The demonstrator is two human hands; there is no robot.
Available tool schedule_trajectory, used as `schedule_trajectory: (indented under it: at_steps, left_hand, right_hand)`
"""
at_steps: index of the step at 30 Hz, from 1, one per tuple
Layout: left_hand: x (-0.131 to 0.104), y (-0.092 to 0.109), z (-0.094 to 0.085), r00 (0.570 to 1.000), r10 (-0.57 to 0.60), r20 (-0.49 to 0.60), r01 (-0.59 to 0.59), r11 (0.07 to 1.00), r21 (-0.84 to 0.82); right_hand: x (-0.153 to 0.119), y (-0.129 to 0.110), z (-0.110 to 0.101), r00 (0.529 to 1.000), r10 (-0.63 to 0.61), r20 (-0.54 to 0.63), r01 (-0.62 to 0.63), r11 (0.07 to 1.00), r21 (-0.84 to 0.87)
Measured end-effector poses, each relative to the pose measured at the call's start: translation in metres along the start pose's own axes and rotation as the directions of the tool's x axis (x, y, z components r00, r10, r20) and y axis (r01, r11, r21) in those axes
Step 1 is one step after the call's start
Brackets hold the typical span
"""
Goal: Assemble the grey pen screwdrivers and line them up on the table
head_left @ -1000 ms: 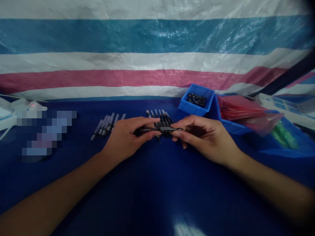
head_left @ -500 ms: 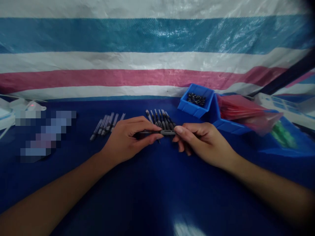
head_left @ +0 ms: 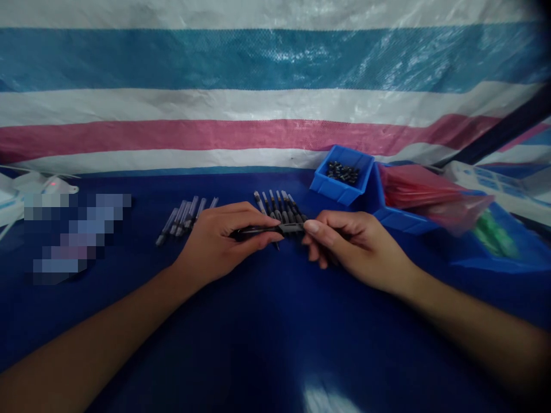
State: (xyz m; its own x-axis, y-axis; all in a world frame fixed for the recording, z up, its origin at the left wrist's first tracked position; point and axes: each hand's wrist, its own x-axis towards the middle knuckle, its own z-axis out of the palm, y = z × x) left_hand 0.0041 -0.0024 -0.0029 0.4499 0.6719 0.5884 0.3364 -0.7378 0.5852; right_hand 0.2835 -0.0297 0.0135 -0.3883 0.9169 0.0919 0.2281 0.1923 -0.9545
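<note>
Between my two hands a dark pen [head_left: 291, 228] lies level above the table. My left hand [head_left: 235, 232] pinches its left part between thumb and fingertips. With thumb and forefinger, my right hand [head_left: 344, 238] grips the pen's right end, which the fingers hide. Just behind the hands lies a row of several pens [head_left: 284, 209] with clear barrels and dark grips, partly covered by my fingers. Beyond my left wrist is a group of several clear tubes with dark ends [head_left: 183, 217], which look like pen parts.
A small blue bin [head_left: 342, 175] at the back right holds small dark parts. Beside it, a larger blue bin [head_left: 400, 221] contains red plastic bags [head_left: 424, 195]. Further right are green packets [head_left: 497, 235]. A white device [head_left: 51, 189] and a blurred-out item [head_left: 86, 241] are at left.
The pen has tilted very slightly between my hands, and a little more of its dark part shows at the left hand. Both hands keep their grip; the view has shifted slightly.
</note>
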Motion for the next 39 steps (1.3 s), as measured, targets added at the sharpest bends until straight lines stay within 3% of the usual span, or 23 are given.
schedule_trajectory:
  at_steps: [2, 6, 10, 18, 25, 33, 39]
  left_hand:
    - [0.0, 0.0, 0.0, 1.0, -0.009, -0.004, 0.009, 1.0, -0.002]
    - [0.0, -0.002, 0.0, 0.999, -0.035, -0.016, 0.035, 0.999, -0.012]
    - [0.0, -0.002, -0.001, 1.0, -0.022, -0.014, 0.022, 1.0, -0.013]
    - [-0.001, 0.0, 0.0, 1.0, -0.016, 0.014, 0.016, 1.0, -0.009]
    - [-0.001, -0.001, -0.002, 0.999, -0.036, 0.017, 0.036, 0.999, 0.002]
    - [-0.002, 0.003, 0.001, 0.999, -0.04, 0.03, 0.04, 0.999, 0.024]
    - [-0.001, 0.002, -0.001, 0.997, -0.075, 0.009, 0.075, 0.997, 0.01]
  right_hand:
    - [0.0, -0.001, 0.0, 1.0, 0.006, 0.012, -0.006, 1.0, -0.017]
    - [0.004, 0.0, -0.002, 0.995, -0.056, -0.08, 0.059, 0.997, 0.043]
    - [0.006, 0.005, -0.004, 0.997, -0.053, -0.059, 0.058, 0.994, 0.091]
    - [0.0, 0.001, -0.002, 0.999, -0.041, 0.002, 0.041, 0.995, -0.094]
    - [0.0, 0.003, -0.002, 0.991, -0.123, -0.046, 0.122, 0.992, -0.04]
    - [-0.002, -0.004, 0.002, 1.0, -0.001, -0.003, 0.001, 0.994, -0.107]
    - [-0.001, 0.0, 0.0, 0.996, -0.057, -0.062, 0.056, 0.998, -0.016]
